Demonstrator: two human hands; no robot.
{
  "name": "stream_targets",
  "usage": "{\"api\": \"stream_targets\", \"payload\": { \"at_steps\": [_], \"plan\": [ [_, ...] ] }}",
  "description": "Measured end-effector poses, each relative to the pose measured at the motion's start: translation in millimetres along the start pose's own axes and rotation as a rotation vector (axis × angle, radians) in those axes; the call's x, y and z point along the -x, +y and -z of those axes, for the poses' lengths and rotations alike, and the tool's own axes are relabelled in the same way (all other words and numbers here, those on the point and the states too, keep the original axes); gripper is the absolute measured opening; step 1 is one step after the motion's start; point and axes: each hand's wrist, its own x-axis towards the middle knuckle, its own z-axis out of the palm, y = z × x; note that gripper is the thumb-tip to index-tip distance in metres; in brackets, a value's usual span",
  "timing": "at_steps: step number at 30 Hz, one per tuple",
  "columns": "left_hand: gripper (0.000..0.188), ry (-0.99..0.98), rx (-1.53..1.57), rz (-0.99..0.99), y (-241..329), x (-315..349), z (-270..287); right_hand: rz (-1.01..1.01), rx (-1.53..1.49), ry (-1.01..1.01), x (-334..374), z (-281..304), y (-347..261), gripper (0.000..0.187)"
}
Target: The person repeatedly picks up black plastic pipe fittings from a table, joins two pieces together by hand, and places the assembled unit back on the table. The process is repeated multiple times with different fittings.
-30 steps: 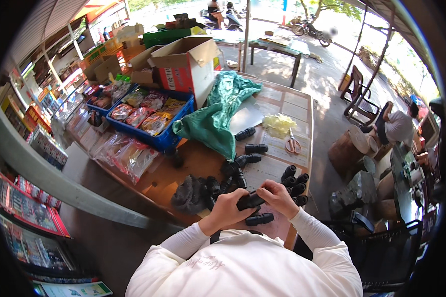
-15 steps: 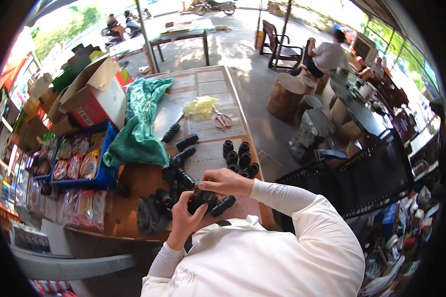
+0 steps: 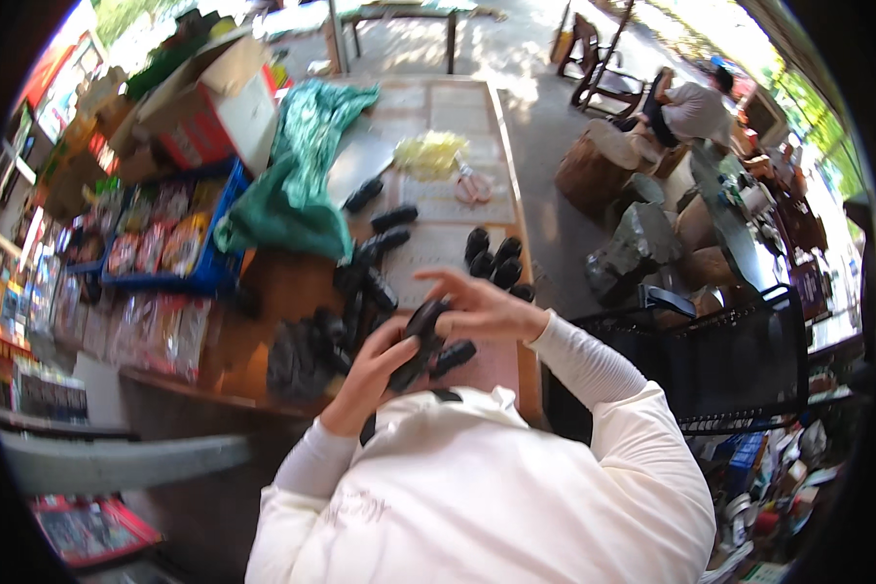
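Observation:
Just above the table's near edge, my left hand (image 3: 373, 364) wraps round the lower part of a black plastic pipe fitting (image 3: 424, 320). My right hand (image 3: 483, 309) meets its upper part from the right, thumb against it and forefinger stretched out to the left. Motion blurs both hands a little. Beside them lies a single loose fitting (image 3: 454, 359). Several fittings stand grouped at the table's right (image 3: 480, 263), and a looser heap of fittings (image 3: 368, 255) spreads to the left. A crumpled black plastic bag (image 3: 300, 358) rests left of that heap.
Farther up the table (image 3: 455, 119) are a yellow plastic bag (image 3: 430, 156), pink-handled scissors (image 3: 473, 187) and a green sack (image 3: 307, 161). A blue crate (image 3: 170, 282) of packets and a cardboard box (image 3: 214, 122) stand left. Right are a black chair (image 3: 711, 360) and a seated person (image 3: 696, 109).
The view has shifted, so the table sits higher and farther right. The right hand's forefinger has lifted and stretched out, and the held fitting is tilted upward between the hands.

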Motion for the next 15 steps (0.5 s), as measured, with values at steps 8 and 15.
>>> {"api": "stream_targets", "payload": {
  "at_steps": [8,15],
  "plan": [
    [0.031,0.095,-0.631,-0.24,-1.0,6.8,4.1,-0.028,0.174,0.123,2.3,-9.2,19.9,0.027],
    [0.036,-0.325,0.412,0.271,-10.0,5.3,15.3,0.095,-0.035,-0.074,6.4,-8.4,2.5,0.064]
  ]
}}
